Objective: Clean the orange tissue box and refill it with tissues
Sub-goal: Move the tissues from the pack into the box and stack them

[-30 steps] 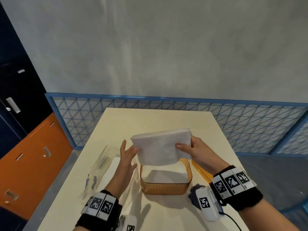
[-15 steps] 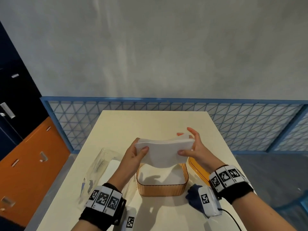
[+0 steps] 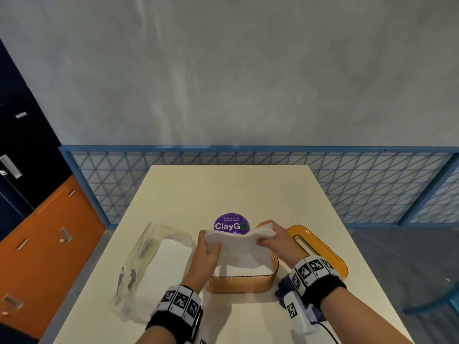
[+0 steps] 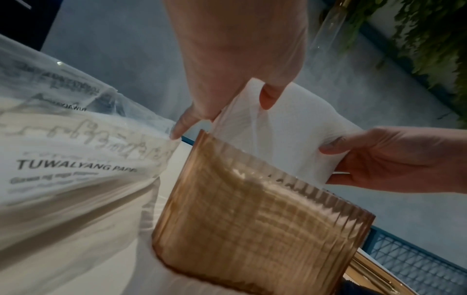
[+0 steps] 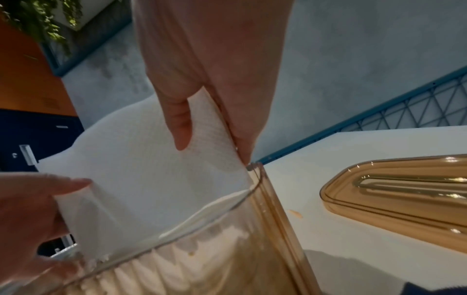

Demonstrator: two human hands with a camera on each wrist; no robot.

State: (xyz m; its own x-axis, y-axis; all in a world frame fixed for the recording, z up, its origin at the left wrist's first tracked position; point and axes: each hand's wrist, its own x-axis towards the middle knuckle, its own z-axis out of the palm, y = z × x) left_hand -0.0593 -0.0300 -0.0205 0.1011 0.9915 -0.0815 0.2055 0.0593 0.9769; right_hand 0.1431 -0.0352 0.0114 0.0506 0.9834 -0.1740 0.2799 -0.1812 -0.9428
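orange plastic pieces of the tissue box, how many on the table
2: the ribbed orange plastic box base in front of the person, under the white tissue stack, and the flat orange plastic lid to its right.

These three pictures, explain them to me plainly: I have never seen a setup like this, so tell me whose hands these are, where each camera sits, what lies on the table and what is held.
No machine here: a person works with bare hands, wearing wristbands with black-and-white markers. The wide picture comes from a camera on the head, looking down; the other two come from cameras on each wrist, looking along the fingers. The left hand and right hand each grip one end of a white tissue stack above the open orange tissue box, its lower edge at the rim. On the table lie the box's orange lid to the right, a clear tissue packet to the left, a purple ClayGo sticker behind, and something dark blue under the right wrist.
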